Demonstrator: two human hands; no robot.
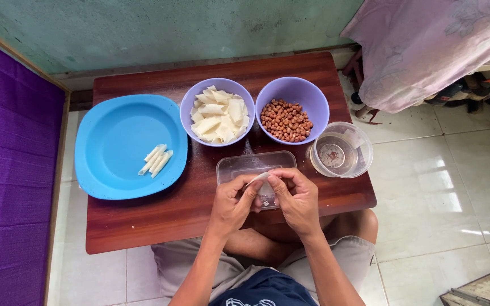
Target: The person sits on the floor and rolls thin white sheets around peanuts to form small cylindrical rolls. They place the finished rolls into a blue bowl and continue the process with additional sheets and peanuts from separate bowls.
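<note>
Blue plate (pixel 114 136): holds three rolled wrappers (pixel 155 160). Left purple bowl (pixel 191 102): holds cut wrapper sheets (pixel 218 115). Right purple bowl (pixel 313 96): holds peanuts (pixel 286 120). Clear round tub (pixel 341 150): contents cannot be determined. All stand on the wooden surface (pixel 143 221). Left hand (pixel 232 203) and right hand (pixel 298 198): fingers pinched narrow on one wrapper piece (pixel 258 178), held above a clear rectangular lid (pixel 239 166) at the surface's near edge.

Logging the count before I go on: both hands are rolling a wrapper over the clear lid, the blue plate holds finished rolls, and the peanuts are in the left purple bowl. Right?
Not quite. The head view shows the peanuts in the right purple bowl; the left purple bowl holds the pale wrappers. The rest stands: left hand and right hand roll a wrapper over the clear lid, and the blue plate holds finished rolls.
</note>
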